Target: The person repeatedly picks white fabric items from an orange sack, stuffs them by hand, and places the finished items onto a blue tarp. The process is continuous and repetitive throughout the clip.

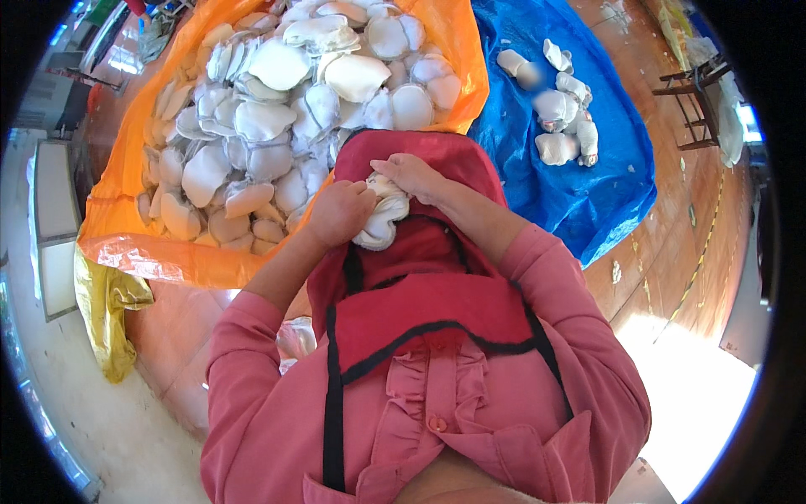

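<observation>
A white plush fabric piece (382,225), soft and folded with rounded lobes, is held over my lap on the red apron (428,307). My left hand (342,212) is closed on its left side. At its upper end my right hand (410,176) is closed too, its fingertips gripping the same piece. The fingers cover part of the piece, so its full outline is hidden. Just beyond my hands lies a big heap of flat, rounded white fabric pieces (264,119) on an orange plastic sheet (159,262).
To the right, a blue plastic sheet (588,206) bears several plump white stuffed pieces (557,149). A dark wooden stool (695,105) stands at the far right. A yellow sack (105,307) lies at the left. Scraps dot the reddish floor (680,218).
</observation>
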{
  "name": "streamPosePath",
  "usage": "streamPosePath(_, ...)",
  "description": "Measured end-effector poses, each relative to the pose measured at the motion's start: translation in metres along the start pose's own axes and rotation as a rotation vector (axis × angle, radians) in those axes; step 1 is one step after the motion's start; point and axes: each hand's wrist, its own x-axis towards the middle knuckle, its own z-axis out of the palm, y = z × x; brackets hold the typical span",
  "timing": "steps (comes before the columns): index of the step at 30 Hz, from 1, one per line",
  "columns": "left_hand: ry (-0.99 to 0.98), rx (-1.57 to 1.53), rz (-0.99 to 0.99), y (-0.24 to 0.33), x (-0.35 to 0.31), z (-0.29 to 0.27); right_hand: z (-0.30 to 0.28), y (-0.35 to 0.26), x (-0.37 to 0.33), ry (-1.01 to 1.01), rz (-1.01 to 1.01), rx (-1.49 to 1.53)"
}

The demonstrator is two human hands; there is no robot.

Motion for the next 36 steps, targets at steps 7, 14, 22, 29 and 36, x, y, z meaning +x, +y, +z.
streamPosePath(7, 0.148, -0.093, -0.123, -0.004, -0.006, -0.011, 0.003, 0.015, -0.017, 0.043, -0.509, 0.251)
streamPosePath(14, 0.330, -0.280, -0.291, 0.014, -0.022, -0.038, -0.003, -0.015, -0.065, -0.377, -0.601, 0.417)
streamPosePath(22, 0.438, -1.316, -0.720, 0.063, -0.031, -0.008, 0.000, -0.009, -0.068, -0.370, -0.688, 0.372)
streamPosePath(29, 0.574, -0.843, -0.729, 0.076, -0.041, 0.016, 0.009, 0.018, -0.073, -0.150, -0.521, 0.063)
streamPosePath(36, 0.490, -0.822, -0.738, 0.056, -0.061, 0.024, 0.029, 0.021, -0.064, -0.070, -0.526, -0.050)
